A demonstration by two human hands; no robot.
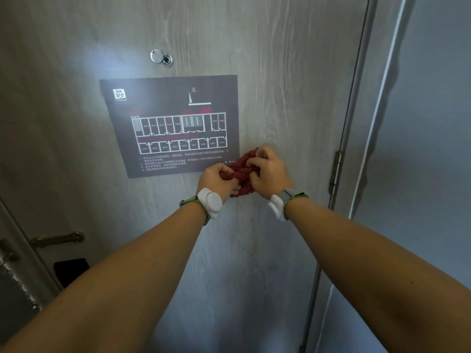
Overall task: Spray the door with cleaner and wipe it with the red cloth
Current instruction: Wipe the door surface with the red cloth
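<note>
A pale wood-grain door (pixel 280 85) fills the view. The red cloth (pixel 242 170) is bunched up between both hands, in front of the door just below the right corner of a dark floor-plan sign (pixel 173 123). My left hand (pixel 219 178) grips the cloth's left side. My right hand (pixel 267 171) grips its right side, fingers curled into the fabric. Both wrists wear white bands. No spray bottle is in view.
A peephole (pixel 161 57) sits above the sign. The door handle (pixel 58 238) and a black lock plate (pixel 71 270) are at the lower left. A hinge (pixel 336 171) and the door frame (pixel 356 123) run down the right, with a grey wall (pixel 428 149) beyond.
</note>
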